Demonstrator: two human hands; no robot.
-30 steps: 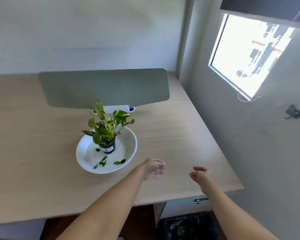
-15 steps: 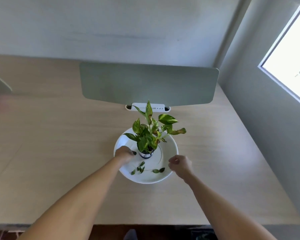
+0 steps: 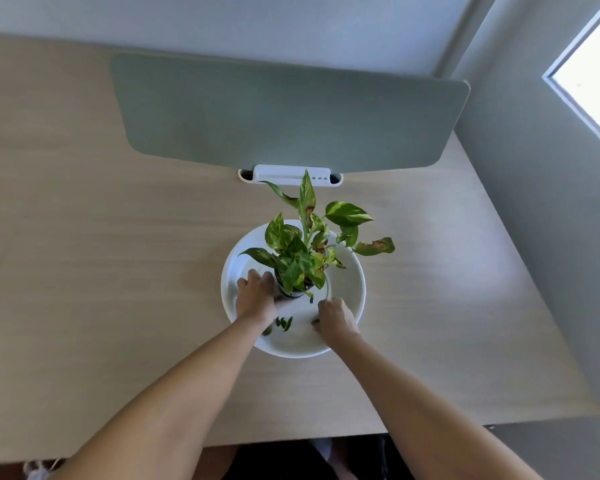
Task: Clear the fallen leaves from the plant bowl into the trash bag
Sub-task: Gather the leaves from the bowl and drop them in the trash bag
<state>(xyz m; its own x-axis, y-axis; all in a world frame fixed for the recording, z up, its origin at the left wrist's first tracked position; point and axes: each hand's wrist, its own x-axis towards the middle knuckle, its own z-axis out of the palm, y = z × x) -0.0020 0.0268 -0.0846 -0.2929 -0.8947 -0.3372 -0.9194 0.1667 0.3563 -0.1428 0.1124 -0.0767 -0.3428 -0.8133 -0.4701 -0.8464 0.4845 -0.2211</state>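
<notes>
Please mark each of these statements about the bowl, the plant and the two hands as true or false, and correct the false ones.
1. The left hand is at the small plant pot. True.
2. The white bowl holds no loose leaves. False: fallen leaves lie in its near part.
3. The right hand is inside the bowl. True.
4. The bowl stands on the floor. False: it stands on the wooden desk.

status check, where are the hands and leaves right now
Left hand against the plant pot; right hand down in the white bowl, grip unclear. Fallen leaves lie loose in bowl. Foliage overhangs; trash bag out of view.
</notes>
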